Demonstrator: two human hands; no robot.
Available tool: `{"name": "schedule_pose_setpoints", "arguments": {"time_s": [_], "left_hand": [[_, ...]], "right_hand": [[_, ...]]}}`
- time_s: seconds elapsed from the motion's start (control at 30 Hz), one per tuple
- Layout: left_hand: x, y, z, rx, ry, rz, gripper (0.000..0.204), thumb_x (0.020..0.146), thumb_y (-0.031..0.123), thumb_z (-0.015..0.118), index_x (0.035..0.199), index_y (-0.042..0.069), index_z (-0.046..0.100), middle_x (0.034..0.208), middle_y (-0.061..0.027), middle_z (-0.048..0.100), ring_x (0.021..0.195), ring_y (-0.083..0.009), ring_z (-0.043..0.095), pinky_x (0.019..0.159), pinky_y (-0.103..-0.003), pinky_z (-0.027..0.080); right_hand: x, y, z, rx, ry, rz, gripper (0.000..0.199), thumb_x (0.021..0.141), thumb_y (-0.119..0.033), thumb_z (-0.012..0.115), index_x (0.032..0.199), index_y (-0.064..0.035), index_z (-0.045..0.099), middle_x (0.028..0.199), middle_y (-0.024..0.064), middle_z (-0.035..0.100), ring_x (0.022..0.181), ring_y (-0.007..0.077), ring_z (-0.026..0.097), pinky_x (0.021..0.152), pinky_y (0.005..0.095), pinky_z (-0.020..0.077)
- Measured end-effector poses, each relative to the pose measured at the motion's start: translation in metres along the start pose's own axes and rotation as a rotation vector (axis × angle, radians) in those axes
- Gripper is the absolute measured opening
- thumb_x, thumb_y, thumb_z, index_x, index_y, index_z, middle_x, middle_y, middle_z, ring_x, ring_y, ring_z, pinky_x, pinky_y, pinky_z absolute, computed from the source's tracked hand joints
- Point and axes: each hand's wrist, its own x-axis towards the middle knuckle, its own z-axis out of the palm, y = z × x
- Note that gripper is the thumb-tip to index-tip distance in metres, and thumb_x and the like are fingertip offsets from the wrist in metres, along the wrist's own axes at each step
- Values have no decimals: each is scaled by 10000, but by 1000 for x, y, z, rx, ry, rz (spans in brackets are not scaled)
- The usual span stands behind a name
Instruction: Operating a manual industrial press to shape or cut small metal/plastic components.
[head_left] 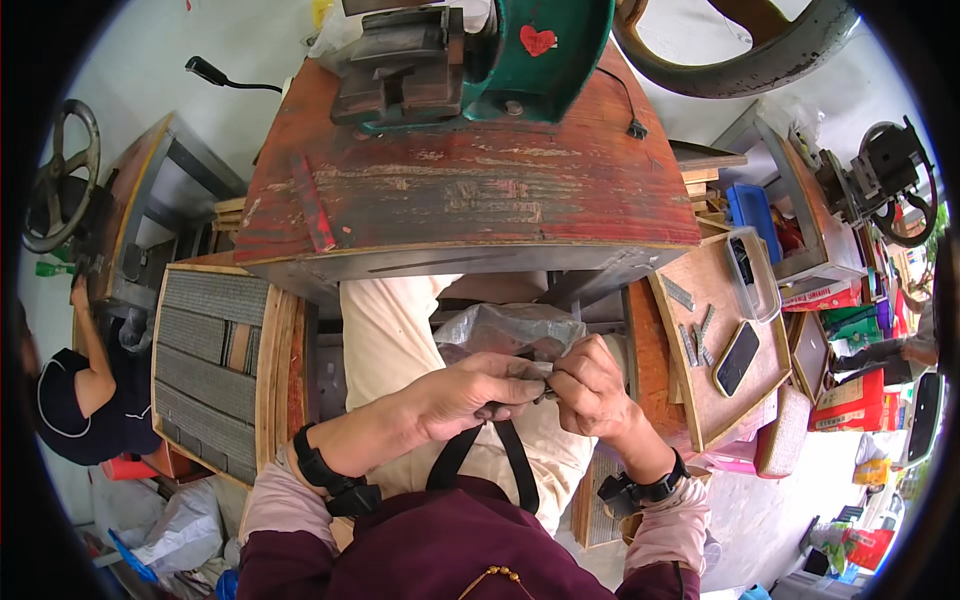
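Observation:
My left hand (pixel 470 392) and my right hand (pixel 592 385) meet over my lap, fingertips pinched together on a small dark metal piece (pixel 541 383). Just beyond them on my lap lies a crumpled clear plastic bag (pixel 505 327) with dark pieces inside. Both wrists wear black bands. I sit in light trousers and a maroon apron, close under the front edge of a worn red wooden bench (pixel 470 195).
A green press machine (pixel 470 55) stands at the bench's back. A wooden tray (pixel 700 400) to my right holds a phone (pixel 737 357) and grey metal strips (pixel 697 335). On the left a tray (pixel 207 370) holds rows of grey metal pieces. Another person (pixel 85 395) sits far left.

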Motion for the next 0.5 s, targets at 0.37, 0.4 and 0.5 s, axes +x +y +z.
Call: {"name": "schedule_pose_setpoints", "arguments": {"time_s": [0.37,0.4,0.5], "left_hand": [[4,-2,-1,-25,-26,20,143,888,213,622,862,80,575,708,71,437,599,-31,391,516,-185,277],[2,2,5,26,31,37,152,891,221,619,859,79,572,705,62,456,599,-32,407,510,-184,283],[2,2,5,115,75,83,166,895,231,614,862,75,568,700,39,494,596,-36,437,504,-181,294]], "right_hand": [[-13,-7,22,79,242,185,305,667,49,655,942,-13,540,835,117,565,695,284,539,650,390,471],[-16,-8,25,110,275,227,269,708,29,653,951,-6,542,841,125,574,703,284,549,653,387,475],[-20,-10,31,162,326,294,216,778,-7,643,970,7,545,852,139,589,720,285,568,662,380,480]]}}
